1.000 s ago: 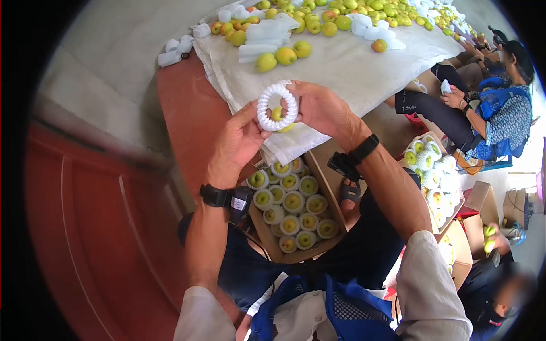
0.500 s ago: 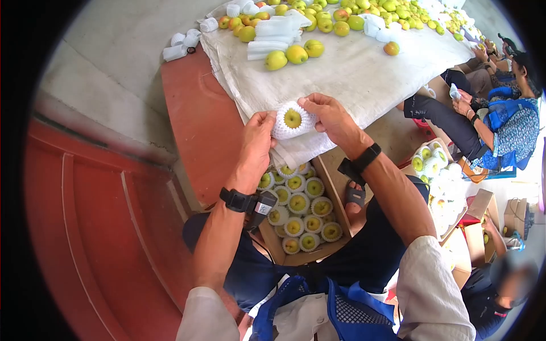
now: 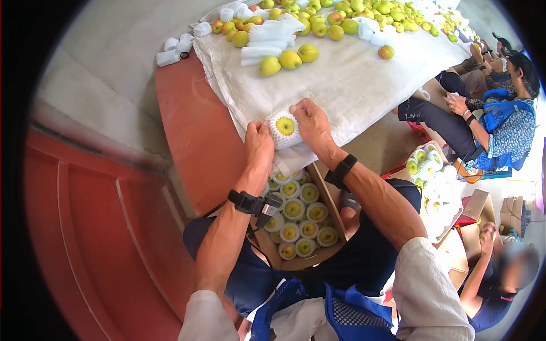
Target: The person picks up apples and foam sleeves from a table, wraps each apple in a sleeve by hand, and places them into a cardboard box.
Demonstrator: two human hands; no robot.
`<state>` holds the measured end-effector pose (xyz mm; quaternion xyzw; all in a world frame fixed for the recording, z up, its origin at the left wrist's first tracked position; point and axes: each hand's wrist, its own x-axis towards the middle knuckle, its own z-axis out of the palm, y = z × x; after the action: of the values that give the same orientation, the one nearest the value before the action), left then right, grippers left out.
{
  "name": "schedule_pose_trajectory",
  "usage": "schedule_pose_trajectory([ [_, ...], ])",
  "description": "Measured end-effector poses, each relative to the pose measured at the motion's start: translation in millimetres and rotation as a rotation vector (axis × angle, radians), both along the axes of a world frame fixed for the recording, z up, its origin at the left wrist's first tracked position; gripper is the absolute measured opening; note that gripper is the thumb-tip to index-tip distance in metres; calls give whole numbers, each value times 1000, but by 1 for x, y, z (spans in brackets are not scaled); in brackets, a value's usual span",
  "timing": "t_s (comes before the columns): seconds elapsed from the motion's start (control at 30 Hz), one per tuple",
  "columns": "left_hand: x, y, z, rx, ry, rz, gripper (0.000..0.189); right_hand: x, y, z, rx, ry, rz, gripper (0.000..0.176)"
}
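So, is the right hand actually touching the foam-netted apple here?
Touching. The head view shows the right hand pressed against the right side of the foam-netted apple, with no gap; the left hand grips the other side.

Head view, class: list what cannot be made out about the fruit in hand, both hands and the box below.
Head view, fruit: only its top shows; the foam net, left hand and right hand cover the rest.
Head view, both hands: palms hidden, backs face the camera.
Head view, box: the left forearm hides its left rows.
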<state>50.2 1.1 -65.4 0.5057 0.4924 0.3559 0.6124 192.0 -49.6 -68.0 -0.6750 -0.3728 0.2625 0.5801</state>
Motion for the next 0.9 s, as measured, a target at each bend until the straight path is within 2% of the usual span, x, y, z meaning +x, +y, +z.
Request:
schedule_pose_trajectory([
  [0.1, -3, -6, 5, 14, -55, 7, 31, -3, -4, 4, 66, -40, -24, 27],
  [0.17, -3, -8, 8, 27, -51, 6, 31, -3, -5, 6, 116, 160, -28, 26],
  [0.3, -2, -6, 1, 18, -12, -21, 31, 2, -3, 3, 34, 134, -33, 25],
  [0.33, -4, -7, 3, 19, -11, -20, 31, 1, -3, 3, -29, -34, -47, 24],
  [0.37, -5, -8, 5, 125, 142, -43, 31, 1, -3, 3, -94, -202, -61, 24],
  [0.4, -6, -9, 6, 232, 294, -66, 31, -2, -3, 5, -94, -201, -62, 24],
  [0.47, -6, -12, 10, 301, 352, -62, 30, -5, -3, 13, -245, -340, -64, 24],
  [0.5, -6, -12, 9, 368, 410, -55, 30, -5, -3, 16, -244, -341, -65, 24],
  [0.6, -6, -11, 4, 370, 375, -41, 28, -7, -4, 16, -324, -357, -79, 25],
  [0.67, -7, -12, 3, 361, 332, -33, 28, -3, -6, 8, -137, -244, -77, 25],
  [0.77, -6, -14, 1, 330, 204, -15, 28, -5, -8, 10, -66, -137, -92, 25],
  [0.9, -4, -16, 9, 240, 46, 24, 28, -6, -10, 23, -40, -126, -100, 26],
])
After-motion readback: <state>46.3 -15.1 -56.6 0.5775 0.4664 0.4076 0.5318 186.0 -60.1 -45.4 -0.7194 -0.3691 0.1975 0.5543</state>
